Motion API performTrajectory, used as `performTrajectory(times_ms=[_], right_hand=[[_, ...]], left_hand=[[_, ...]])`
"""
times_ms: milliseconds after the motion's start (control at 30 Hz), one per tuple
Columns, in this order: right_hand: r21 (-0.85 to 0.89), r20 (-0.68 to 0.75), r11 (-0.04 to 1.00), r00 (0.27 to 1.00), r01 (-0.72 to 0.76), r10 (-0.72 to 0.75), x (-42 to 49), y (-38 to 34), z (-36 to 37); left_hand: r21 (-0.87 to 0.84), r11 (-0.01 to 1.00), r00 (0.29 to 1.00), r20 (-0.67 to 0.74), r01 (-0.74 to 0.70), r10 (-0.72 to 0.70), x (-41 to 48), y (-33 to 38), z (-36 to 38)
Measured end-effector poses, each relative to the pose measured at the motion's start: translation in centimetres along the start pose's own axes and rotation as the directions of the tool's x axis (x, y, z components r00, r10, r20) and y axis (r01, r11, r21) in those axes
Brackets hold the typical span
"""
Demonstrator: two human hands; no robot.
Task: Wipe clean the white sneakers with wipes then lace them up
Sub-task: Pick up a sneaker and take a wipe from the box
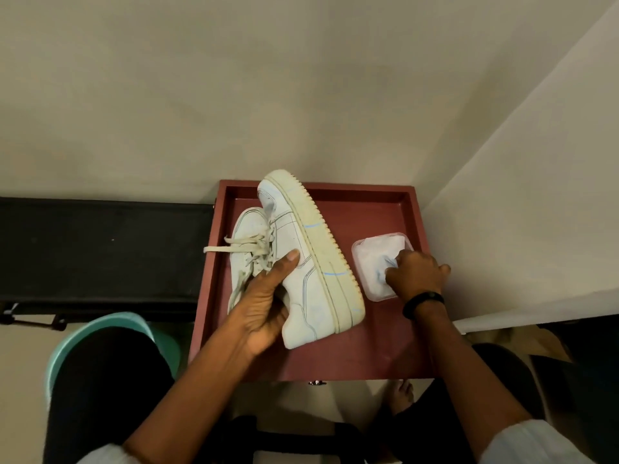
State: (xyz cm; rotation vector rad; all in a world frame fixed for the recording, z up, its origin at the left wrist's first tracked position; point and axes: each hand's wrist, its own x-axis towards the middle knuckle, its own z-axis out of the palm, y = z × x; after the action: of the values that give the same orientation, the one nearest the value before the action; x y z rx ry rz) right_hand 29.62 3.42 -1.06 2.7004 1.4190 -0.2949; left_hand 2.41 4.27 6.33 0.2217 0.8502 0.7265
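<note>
White sneakers are both on the red tray, a square, raised-rim top pushed up against a plain cream wall. A second pale wall angles in on the right, so the tray sits in a corner. A small metal knob shows at its near edge.

The left hand grips the held sneaker at the heel end, thumb pressed flat along the side and the other fingers wrapped out of sight behind it. That shoe is tipped on its side, its thick yellowed sole facing right and its toe over the tray's far rim. I cannot tell whether its heel touches the tray. Just left of it, partly tucked underneath, the laced sneaker lies on the tray, one lace end trailing over the left rim.

On the tray's right side stands a clear plastic tub of wipes. The right hand, a black wristband on its wrist, reaches into it with fingers curled down, pinching a wipe.

Left of the tray runs a black bench. Below it is a teal bucket, half hidden by the person's dark-clad knee. A bare foot rests on the pale floor under the tray.
</note>
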Motion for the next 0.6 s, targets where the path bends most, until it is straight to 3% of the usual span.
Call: performTrajectory(times_ms=[200, 333, 400, 467, 533, 600], right_hand=[[0.28, -0.016, 0.96, 1.0, -0.019, 0.025, -1.0, 0.6, -1.0], [0.582, 0.05, 0.81, 0.997, -0.072, 0.052, -1.0, 1.5, -2.1], [0.735, 0.092, 0.661, 0.988, -0.149, 0.121, -0.8, 2.2, -2.9], [0.87, 0.182, 0.435, 0.972, -0.231, 0.151, -1.0, 2.7, -3.7], [0.924, 0.339, 0.157, 0.937, -0.349, 0.089, -1.8, 2.8, -4.6], [0.869, 0.489, -0.083, 0.872, -0.488, -0.017, -2.7, 2.7, -5.3]], left_hand=[[-0.035, 0.999, 1.0, -0.017, -0.017, 0.017, -0.4, 0.5, 0.1], [-0.063, 0.998, 1.0, 0.006, -0.012, 0.013, -0.9, 0.7, 0.2], [-0.069, 0.997, 1.0, 0.011, -0.02, 0.021, -1.0, 0.7, 0.2], [-0.071, 0.997, 0.999, 0.015, -0.035, 0.036, -1.3, 0.6, 0.2], [-0.068, 0.996, 0.998, 0.021, -0.049, 0.051, -1.4, 0.5, 0.2], [-0.073, 0.996, 0.998, 0.026, -0.049, 0.051, -1.4, 0.4, 0.1]])
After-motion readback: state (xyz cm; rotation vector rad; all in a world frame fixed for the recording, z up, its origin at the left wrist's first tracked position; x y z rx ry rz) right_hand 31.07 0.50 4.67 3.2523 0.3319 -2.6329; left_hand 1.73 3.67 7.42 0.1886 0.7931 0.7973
